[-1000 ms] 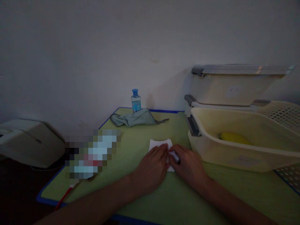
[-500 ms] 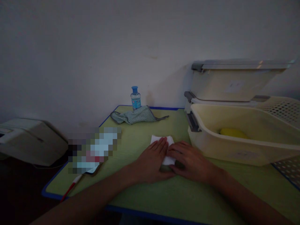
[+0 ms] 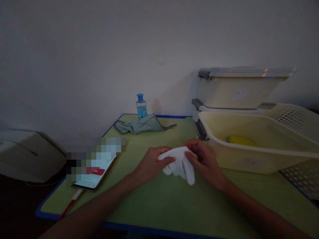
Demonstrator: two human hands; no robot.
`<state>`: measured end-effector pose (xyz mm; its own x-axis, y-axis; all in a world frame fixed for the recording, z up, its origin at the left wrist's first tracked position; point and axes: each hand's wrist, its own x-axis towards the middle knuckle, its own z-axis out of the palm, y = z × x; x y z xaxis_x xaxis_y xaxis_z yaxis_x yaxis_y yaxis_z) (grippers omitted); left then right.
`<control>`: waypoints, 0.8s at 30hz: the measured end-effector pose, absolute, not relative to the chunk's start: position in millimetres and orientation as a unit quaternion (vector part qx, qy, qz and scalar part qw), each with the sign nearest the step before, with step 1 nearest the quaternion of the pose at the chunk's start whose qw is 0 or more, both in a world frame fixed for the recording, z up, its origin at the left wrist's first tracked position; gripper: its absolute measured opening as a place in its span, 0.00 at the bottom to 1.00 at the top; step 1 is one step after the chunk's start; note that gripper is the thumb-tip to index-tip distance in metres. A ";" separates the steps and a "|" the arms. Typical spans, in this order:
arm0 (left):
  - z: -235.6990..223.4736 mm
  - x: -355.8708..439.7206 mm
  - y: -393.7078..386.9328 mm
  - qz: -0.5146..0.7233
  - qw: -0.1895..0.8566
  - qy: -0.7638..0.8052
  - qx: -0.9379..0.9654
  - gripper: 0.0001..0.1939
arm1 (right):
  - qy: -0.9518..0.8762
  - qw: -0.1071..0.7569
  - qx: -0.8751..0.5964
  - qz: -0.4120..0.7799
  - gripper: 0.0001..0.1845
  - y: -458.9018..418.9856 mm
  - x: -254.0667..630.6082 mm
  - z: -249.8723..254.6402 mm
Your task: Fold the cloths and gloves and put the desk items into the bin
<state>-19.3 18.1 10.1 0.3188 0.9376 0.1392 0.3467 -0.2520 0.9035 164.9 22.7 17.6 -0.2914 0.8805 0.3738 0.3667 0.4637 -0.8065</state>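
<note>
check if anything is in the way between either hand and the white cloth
Nothing visible is: the left hand and the right hand both pinch the white cloth directly. The patterned cloth lies farther back, and the open bin stands to the right.

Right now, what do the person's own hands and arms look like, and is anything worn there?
The left hand and right hand are bare, ungloved. No sleeve covers the left forearm or right forearm as far as shown. I see no watch, bracelet or marking; dim light could hide a thin ring.
</note>
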 end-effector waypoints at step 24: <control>-10.1 -16.3 2.7 0.104 0.089 0.338 0.931 0.34 | -0.818 0.268 -0.474 0.182 0.08 36.1 167.4 -3.7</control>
